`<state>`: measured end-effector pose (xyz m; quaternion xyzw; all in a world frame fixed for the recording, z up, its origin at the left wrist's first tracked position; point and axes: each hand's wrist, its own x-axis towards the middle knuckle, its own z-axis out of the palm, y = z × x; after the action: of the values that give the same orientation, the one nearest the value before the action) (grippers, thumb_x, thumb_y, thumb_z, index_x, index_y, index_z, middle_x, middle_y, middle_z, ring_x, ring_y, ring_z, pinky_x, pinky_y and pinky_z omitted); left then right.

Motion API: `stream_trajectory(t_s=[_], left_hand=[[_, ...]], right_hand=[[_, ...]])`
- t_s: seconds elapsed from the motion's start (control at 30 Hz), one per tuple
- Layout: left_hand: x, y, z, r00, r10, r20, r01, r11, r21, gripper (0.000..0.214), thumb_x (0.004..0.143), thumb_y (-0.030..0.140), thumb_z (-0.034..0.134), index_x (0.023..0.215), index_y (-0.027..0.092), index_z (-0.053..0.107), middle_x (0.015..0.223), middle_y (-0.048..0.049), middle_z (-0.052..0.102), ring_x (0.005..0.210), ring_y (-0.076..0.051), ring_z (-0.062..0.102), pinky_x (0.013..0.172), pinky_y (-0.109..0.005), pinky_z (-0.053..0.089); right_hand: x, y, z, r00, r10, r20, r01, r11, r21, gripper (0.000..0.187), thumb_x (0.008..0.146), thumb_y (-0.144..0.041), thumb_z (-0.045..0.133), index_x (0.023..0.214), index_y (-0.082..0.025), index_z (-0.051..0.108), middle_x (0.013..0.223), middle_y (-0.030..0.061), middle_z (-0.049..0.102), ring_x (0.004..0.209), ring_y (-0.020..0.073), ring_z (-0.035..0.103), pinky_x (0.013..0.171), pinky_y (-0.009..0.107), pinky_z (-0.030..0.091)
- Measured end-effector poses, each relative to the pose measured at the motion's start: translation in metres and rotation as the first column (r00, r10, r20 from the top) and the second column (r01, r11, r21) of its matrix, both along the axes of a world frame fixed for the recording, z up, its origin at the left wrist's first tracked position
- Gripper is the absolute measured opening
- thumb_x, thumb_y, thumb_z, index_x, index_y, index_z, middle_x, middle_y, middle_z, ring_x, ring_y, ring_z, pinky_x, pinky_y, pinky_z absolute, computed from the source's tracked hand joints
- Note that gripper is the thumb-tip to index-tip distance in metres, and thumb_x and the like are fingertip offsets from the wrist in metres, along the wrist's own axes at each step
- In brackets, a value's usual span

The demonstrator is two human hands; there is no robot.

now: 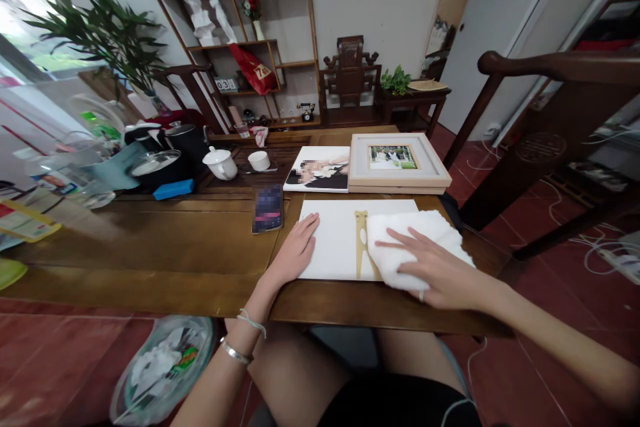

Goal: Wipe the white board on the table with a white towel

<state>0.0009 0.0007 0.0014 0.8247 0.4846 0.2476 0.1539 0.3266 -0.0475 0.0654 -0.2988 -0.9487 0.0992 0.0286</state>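
Note:
A white flat album or board [334,240] lies on the wooden table [150,247] in front of me, with a thin gold strip [361,243] across it. My left hand [295,250] rests flat on its left edge, fingers stretched out. My right hand [434,270] lies flat on a folded white cloth [417,240] that covers the board's right part, fingers spread and a ring on one finger.
A phone [268,209] lies left of the board. Behind it are a photo print [319,169] and a framed picture [395,160]. Tea ware, a white cup [221,163], a blue block [173,189] and kettles stand at the left. A wooden chair [545,140] is at the right, a bin [163,367] below.

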Motion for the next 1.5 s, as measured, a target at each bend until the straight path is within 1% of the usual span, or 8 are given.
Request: stream_trajectory(t_s=[0.17,0.27,0.6,0.77,0.97,1.13,1.3,1.5], left_hand=[[-0.001,0.0,0.0,1.0,-0.003,0.007,0.003,1.0,-0.003,0.047,0.095,0.023,0.032,0.141,0.016,0.041,0.15,-0.0111,0.037,0.141,-0.023,0.03,0.118,-0.049,0.021],[-0.001,0.0,-0.001,1.0,-0.008,0.015,0.008,1.0,0.009,0.047,0.095,0.023,0.033,0.141,0.018,0.04,0.149,-0.0105,0.038,0.141,-0.022,0.031,0.118,-0.049,0.021],[0.001,-0.001,0.001,1.0,0.007,0.004,-0.007,1.0,0.004,0.047,0.095,0.023,0.032,0.14,0.015,0.041,0.149,-0.0118,0.038,0.14,-0.024,0.031,0.118,-0.05,0.021],[0.0,0.0,-0.001,1.0,-0.009,0.006,0.009,1.0,0.022,0.047,0.096,0.024,0.032,0.142,0.018,0.039,0.149,-0.0104,0.038,0.14,-0.022,0.031,0.118,-0.049,0.023],[-0.001,0.0,-0.001,1.0,-0.007,0.011,0.007,1.0,0.005,0.047,0.095,0.023,0.032,0.141,0.018,0.039,0.15,-0.0102,0.037,0.141,-0.022,0.03,0.118,-0.05,0.02],[0.0,0.0,0.0,1.0,0.003,0.008,-0.003,1.0,-0.005,0.047,0.094,0.023,0.032,0.14,0.016,0.041,0.149,-0.0113,0.038,0.141,-0.023,0.03,0.118,-0.05,0.021],[0.001,0.0,0.0,1.0,-0.003,0.006,0.003,1.0,0.008,0.047,0.095,0.024,0.031,0.141,0.017,0.04,0.15,-0.0109,0.037,0.141,-0.022,0.03,0.118,-0.049,0.02],[0.001,0.0,0.001,1.0,0.005,0.005,-0.005,1.0,-0.017,0.047,0.095,0.024,0.032,0.14,0.014,0.041,0.149,-0.0119,0.037,0.141,-0.023,0.03,0.118,-0.049,0.02]], right_hand=[[0.0,0.069,-0.002,0.993,-0.115,-0.016,0.115,0.993,-0.013,0.034,0.083,-0.021,0.047,0.113,-0.016,0.061,0.142,0.0162,0.046,0.142,0.0295,0.018,0.111,0.054,0.023],[0.0,0.083,-0.002,0.983,-0.182,-0.034,0.18,0.982,-0.047,0.035,0.086,-0.024,0.044,0.118,-0.018,0.058,0.145,0.014,0.042,0.14,0.0305,0.024,0.107,0.051,0.031],[0.007,-0.012,0.017,0.998,-0.068,0.006,0.068,0.972,-0.223,0.043,0.069,-0.006,0.048,0.107,-0.02,0.063,0.152,0.0107,0.033,0.143,0.0288,0.017,0.112,0.051,0.025],[0.008,0.023,0.007,0.978,-0.208,-0.026,0.195,0.949,-0.246,0.039,0.084,-0.021,0.046,0.121,-0.022,0.057,0.144,0.009,0.046,0.141,0.0339,0.022,0.106,0.053,0.035],[-0.032,0.068,-0.006,0.975,-0.211,-0.074,0.21,0.977,-0.022,0.05,0.079,-0.01,0.04,0.127,-0.017,0.052,0.138,0.0116,0.05,0.142,0.0311,0.019,0.112,0.059,0.017],[-0.046,0.028,-0.006,0.995,-0.098,0.002,0.098,0.992,0.075,0.053,0.068,-0.006,0.05,0.119,-0.016,0.06,0.149,0.016,0.037,0.143,0.0375,0.007,0.108,0.067,0.012],[-0.037,-0.033,0.006,0.998,0.064,0.028,-0.062,0.997,-0.052,0.047,0.067,-0.008,0.055,0.111,-0.021,0.065,0.153,0.0103,0.03,0.143,0.037,0.003,0.11,0.068,0.007],[-0.03,0.008,0.002,0.999,-0.02,-0.037,0.018,0.998,-0.053,0.046,0.071,-0.005,0.048,0.115,-0.014,0.059,0.147,0.0188,0.038,0.144,0.0281,0.011,0.114,0.055,0.017]])
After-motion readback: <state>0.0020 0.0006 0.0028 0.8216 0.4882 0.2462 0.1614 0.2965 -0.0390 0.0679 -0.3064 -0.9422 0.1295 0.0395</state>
